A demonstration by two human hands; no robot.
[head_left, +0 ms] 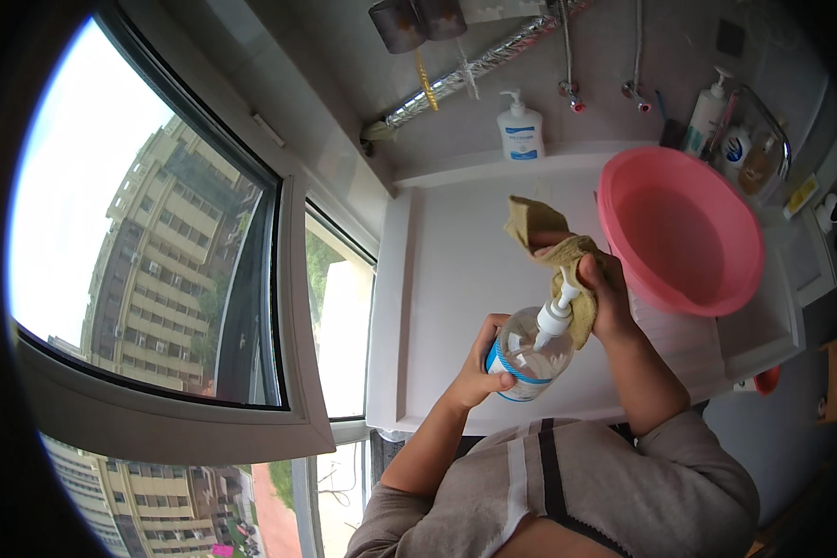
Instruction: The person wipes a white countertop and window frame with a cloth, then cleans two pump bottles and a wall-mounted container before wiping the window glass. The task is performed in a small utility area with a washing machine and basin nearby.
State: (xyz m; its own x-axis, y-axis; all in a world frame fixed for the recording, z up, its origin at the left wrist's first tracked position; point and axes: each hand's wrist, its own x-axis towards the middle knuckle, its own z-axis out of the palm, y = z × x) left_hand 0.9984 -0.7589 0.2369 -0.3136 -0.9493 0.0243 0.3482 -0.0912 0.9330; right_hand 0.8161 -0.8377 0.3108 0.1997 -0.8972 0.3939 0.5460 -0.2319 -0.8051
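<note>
My left hand (487,370) is wrapped around a clear plastic pump bottle (530,356) with a blue and white label, tilted over the white sink. A yellowish-green cloth (577,254) is gripped in my right hand (603,293); part of it sticks up past the fingers and part hangs down beside the pump. The cloth lies against the nozzle of the white pump head (558,312), whose collar is at the bottle's mouth. Whether the collar is screwed on cannot be told.
A pink plastic basin (683,230) rests at the right of the white sink (453,279). Behind stands a white pump bottle (521,132) on the ledge. More bottles (706,115) and a metal rack (774,125) are at the back right. An open window (293,300) is on the left.
</note>
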